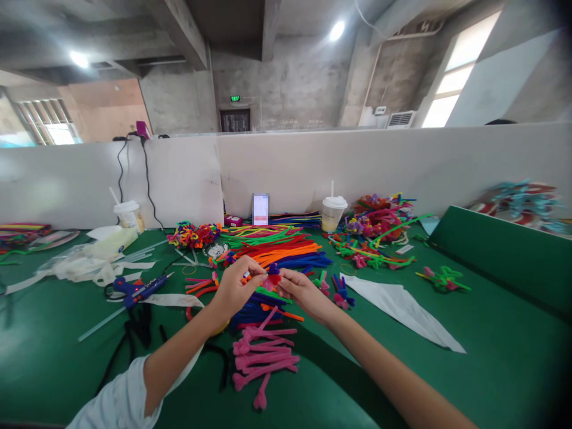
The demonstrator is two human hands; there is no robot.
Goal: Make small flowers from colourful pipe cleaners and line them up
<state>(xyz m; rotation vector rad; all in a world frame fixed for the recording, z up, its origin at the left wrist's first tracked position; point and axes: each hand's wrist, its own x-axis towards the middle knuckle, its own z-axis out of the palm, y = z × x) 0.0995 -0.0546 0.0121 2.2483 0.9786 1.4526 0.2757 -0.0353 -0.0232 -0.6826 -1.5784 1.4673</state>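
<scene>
Between my two hands, above the middle of the green table, is a small pipe-cleaner flower [271, 279] in pink, red and dark blue. My left hand [239, 285] pinches its left side with closed fingers. From the other side, the fingertips of my right hand [298, 290] press on the red part. Just below lie several pink pipe-cleaner pieces [263, 357] with looped ends. Orange pipe cleaners [277, 257] and blue ones [250, 316] are spread behind and under my hands. Right of my right hand sits a blue and pink pipe-cleaner flower [343, 292].
A blue glue gun [140, 290] lies on the left, near glue sticks and white strips. Two lidded cups [333, 215] stand at the partition [286, 167], with a phone [260, 210] between them. White paper [400, 307] and a green-covered box [500, 262] are on the right.
</scene>
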